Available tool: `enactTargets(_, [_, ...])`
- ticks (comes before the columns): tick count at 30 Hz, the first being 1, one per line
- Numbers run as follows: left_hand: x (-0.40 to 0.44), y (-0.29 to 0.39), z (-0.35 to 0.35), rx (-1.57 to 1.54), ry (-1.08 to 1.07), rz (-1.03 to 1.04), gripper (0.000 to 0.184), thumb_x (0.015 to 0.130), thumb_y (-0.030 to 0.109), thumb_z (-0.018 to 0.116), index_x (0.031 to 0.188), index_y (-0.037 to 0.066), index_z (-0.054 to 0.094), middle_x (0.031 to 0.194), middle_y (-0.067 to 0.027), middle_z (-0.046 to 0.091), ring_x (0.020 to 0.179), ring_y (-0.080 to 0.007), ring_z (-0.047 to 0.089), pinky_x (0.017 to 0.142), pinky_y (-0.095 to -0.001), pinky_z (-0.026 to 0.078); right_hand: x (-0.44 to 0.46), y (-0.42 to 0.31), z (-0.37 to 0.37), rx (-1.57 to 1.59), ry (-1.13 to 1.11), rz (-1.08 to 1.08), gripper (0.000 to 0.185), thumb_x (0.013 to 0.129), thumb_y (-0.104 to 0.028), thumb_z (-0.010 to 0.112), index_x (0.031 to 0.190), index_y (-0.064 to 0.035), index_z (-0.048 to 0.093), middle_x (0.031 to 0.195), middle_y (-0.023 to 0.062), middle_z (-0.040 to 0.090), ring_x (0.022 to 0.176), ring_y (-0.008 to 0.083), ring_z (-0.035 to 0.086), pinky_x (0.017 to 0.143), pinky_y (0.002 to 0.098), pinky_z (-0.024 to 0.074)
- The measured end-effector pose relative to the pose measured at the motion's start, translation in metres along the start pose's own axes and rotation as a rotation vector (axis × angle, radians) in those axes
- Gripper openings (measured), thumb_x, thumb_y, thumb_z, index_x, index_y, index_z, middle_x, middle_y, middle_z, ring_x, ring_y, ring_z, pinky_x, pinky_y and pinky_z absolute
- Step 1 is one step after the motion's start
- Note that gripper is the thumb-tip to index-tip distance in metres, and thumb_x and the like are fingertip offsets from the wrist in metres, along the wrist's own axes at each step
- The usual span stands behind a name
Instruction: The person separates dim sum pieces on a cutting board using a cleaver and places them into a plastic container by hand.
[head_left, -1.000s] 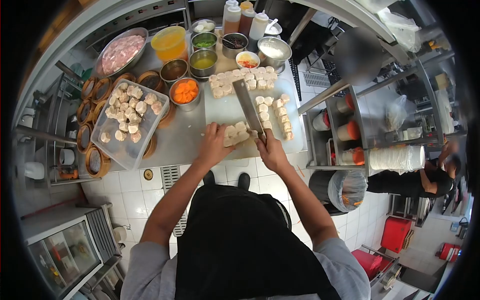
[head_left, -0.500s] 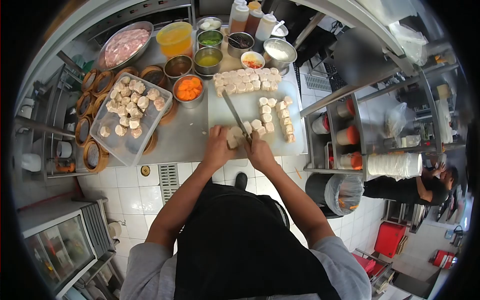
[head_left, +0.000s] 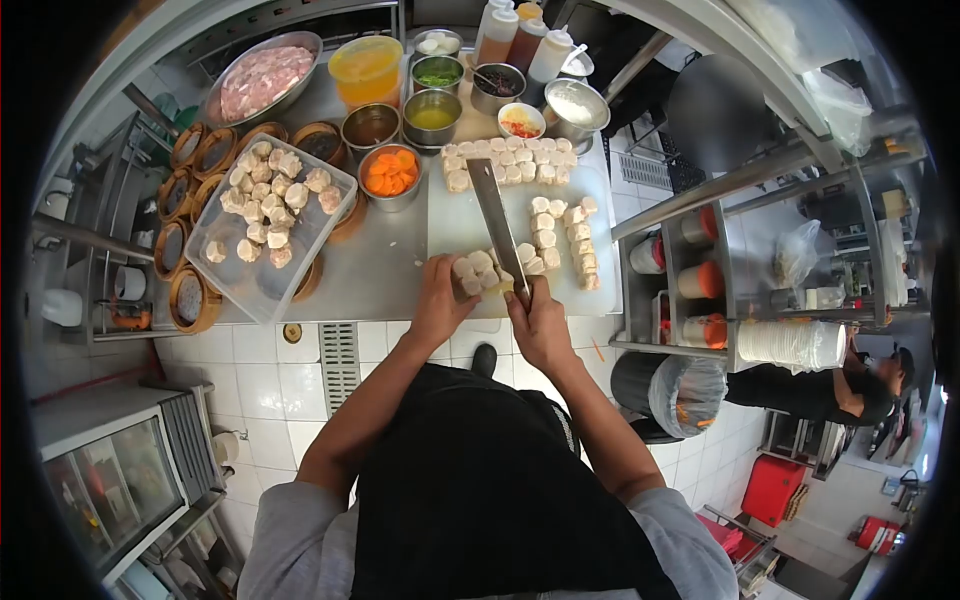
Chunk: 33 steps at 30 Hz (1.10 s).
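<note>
My right hand [head_left: 541,322] grips the handle of a cleaver [head_left: 490,205], whose long blade points away from me over the cutting board [head_left: 440,225]. My left hand [head_left: 440,298] is at the board's near edge. Its fingers curl against a small cluster of pale dumplings [head_left: 474,272], just left of the blade. More dumplings [head_left: 536,262] sit close to the blade's right side. Farther back, several pale dumplings [head_left: 510,160] stand in rows, and two short columns [head_left: 581,245] run down the right of the board.
To the left, a clear plastic tub [head_left: 262,300] holds dumplings beside bamboo steamers [head_left: 192,300]. Bowls of carrot slices [head_left: 390,174], sauces and raw meat [head_left: 268,82] line the back, with squeeze bottles [head_left: 549,56]. A lined bin [head_left: 686,390] and another person [head_left: 830,390] are at right.
The cleaver has shifted right, away from my left fingers, and its broad side now shows more. Several dumplings are now visible beside my left hand. The whole view has shifted slightly.
</note>
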<state>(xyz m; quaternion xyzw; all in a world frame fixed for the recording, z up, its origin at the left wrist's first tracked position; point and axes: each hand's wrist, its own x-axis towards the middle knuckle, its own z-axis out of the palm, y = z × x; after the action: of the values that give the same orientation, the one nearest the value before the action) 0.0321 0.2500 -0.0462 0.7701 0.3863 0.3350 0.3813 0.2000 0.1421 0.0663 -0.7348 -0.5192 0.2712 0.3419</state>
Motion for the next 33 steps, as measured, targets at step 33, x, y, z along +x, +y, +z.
enactTargets(33, [0.004, -0.013, -0.027, 0.102, -0.11, 0.102, 0.059, 0.083, 0.002, 0.082, 0.137, -0.001, 0.057, 0.12, -0.0183, 0.058, 0.108, -0.0393, 0.061, 0.095, -0.0476, 0.051, -0.005, -0.01, 0.025, 0.061, -0.016, 0.052, 0.037, 0.103, -0.014, 0.065, 0.13, 0.0027, 0.046, 0.09, 0.0308, 0.071, 0.084, 0.0538, 0.07, 0.073, 0.0582, 0.0534])
